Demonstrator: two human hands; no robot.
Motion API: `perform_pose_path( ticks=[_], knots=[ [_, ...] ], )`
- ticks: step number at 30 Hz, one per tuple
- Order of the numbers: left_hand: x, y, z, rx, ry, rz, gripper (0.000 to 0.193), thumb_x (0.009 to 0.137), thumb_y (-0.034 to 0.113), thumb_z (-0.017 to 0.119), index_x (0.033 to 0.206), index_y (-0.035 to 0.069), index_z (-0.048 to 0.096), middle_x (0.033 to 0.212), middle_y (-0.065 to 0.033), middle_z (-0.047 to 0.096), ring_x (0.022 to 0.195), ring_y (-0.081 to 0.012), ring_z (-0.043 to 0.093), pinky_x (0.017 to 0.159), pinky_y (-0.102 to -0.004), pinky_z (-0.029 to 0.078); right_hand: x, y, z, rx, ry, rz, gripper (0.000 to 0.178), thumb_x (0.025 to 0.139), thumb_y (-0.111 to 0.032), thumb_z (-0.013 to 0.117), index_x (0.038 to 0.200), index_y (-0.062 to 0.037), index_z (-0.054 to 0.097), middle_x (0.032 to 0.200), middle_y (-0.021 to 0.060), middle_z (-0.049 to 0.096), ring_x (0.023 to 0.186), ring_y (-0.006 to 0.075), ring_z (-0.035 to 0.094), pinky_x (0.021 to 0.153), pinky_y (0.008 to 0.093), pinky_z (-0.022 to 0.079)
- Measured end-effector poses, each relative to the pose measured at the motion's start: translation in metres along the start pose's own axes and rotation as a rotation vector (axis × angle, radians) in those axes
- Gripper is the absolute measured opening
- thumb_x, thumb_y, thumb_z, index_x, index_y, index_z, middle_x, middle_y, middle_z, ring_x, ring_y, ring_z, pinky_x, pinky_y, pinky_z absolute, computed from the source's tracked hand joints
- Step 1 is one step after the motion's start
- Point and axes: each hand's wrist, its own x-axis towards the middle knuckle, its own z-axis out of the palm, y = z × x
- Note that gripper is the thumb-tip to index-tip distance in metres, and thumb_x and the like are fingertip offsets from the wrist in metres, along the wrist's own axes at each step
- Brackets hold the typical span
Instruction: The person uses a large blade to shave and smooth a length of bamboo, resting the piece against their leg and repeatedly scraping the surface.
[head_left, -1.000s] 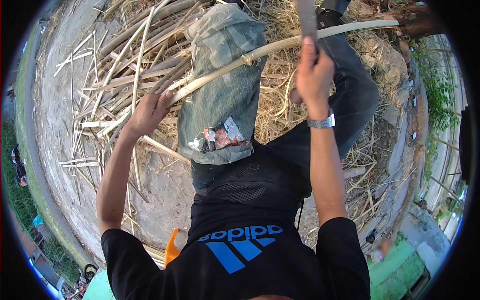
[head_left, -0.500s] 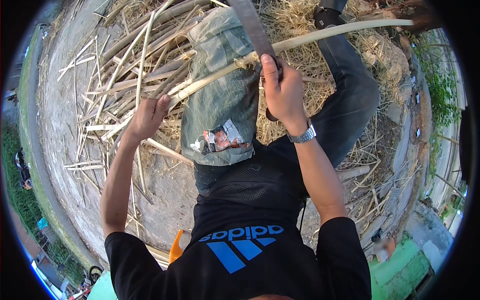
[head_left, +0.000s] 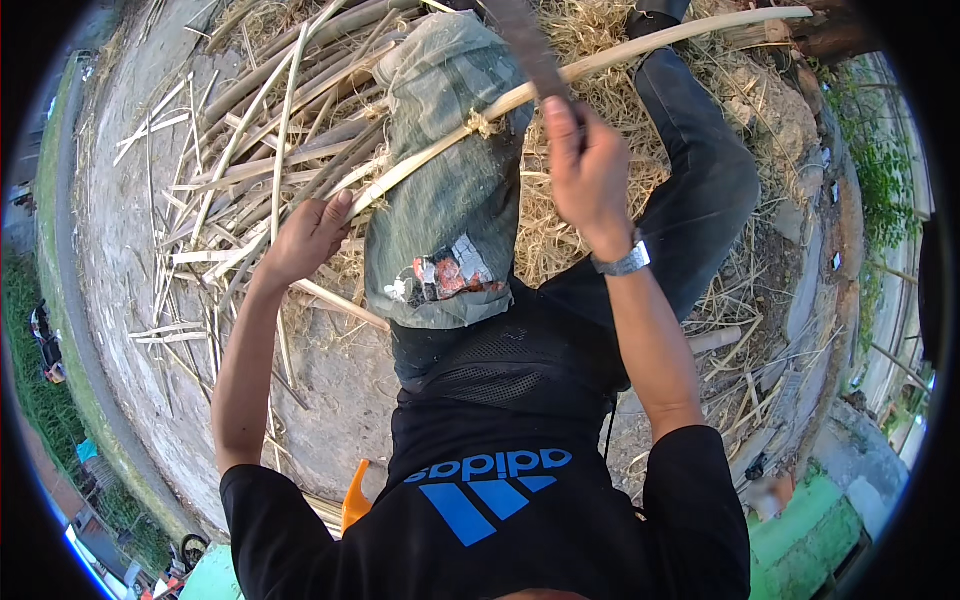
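A long pale bamboo strip (head_left: 420, 157) slants across my raised thigh, which is covered by a grey-green cloth (head_left: 430, 230). My left hand (head_left: 312, 235) is closed around the strip's near left end, thumb on top. In my right hand (head_left: 590, 165) is a knife with a long, broad dark blade (head_left: 530, 45), its handle mostly hidden by my fingers. The blade crosses the strip right of the cloth; I cannot tell whether its edge touches. A tuft of curled shavings (head_left: 481, 125) clings to the strip between my hands.
Several loose bamboo strips (head_left: 250, 150) lie heaped on the ground at left and beyond my leg. Shavings (head_left: 640, 150) cover the ground around my other leg. An orange curved object (head_left: 355, 498) lies at my left side. A dark log-like piece (head_left: 845, 30) is at the far right.
My right hand and the knife have moved right along the strip and slightly nearer to me. My left hand has shifted a little right with the strip, whose far end has risen in view.
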Motion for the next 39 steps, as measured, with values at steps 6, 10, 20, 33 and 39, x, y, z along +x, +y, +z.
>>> perform_pose_path(
  ticks=[6,10,20,33,39],
  knots=[
    [-0.01,0.04,0.005,-0.201,-0.131,-0.125,0.048,0.111,0.048,0.045,0.08,0.012,0.045,0.064,0.0084,0.034,0.049,-0.0034,0.029,0.043,-0.0237,0.026,0.009,0.031,-0.008,-0.009,0.122,0.106,0.049,0.106,-0.042,0.059,0.086,0.0032,0.065,0.055,0.0094,0.054,0.049,0.0235,0.053,0.05,0.0404,0.04],
    [-0.02,0.033,0.002,-0.26,-0.138,-0.167,0.049,0.111,0.049,0.045,0.077,0.013,0.043,0.063,0.0078,0.033,0.049,-0.0043,0.028,0.043,-0.0231,0.024,-0.002,0.006,0.004,0.011,0.047,0.014,0.05,0.106,-0.043,0.057,0.086,0.0027,0.066,0.056,0.0095,0.055,0.049,0.023,0.055,0.05,0.04,0.042],
    [-0.022,0.037,0.002,-0.234,-0.111,-0.149,0.049,0.112,0.049,0.044,0.081,0.011,0.046,0.063,0.0073,0.036,0.047,-0.0042,0.029,0.042,-0.0239,0.024,-0.009,0.001,0.007,0.092,-0.032,-0.009,0.051,0.107,-0.044,0.055,0.084,0.0009,0.065,0.055,0.0057,0.054,0.049,0.0177,0.054,0.048,0.0371,0.039],
    [-0.01,0.053,0.03,0.063,0.108,0.091,0.078,0.108,0.059,0.043,0.067,-0.005,0.058,0.057,-0.0096,0.052,0.056,-0.018,0.046,0.057,-0.0412,0.044,-0.015,0.004,-0.017,0.329,-0.118,0.435,0.051,0.108,-0.044,0.054,0.079,-0.0034,0.062,0.055,-0.0022,0.05,0.048,0.0085,0.046,0.047,0.0309,0.035],
    [-0.031,0.077,0.031,0.155,0.201,0.12,0.076,0.11,0.055,0.042,0.07,-0.007,0.059,0.056,-0.0102,0.051,0.056,-0.017,0.045,0.056,-0.0407,0.042,-0.023,-0.008,-0.03,0.512,-0.17,0.514,0.05,0.106,-0.049,0.056,0.092,-0.0021,0.065,0.059,-0.0032,0.051,0.044,0.0036,0.042,0.04,0.025,0.033]
  ],
)
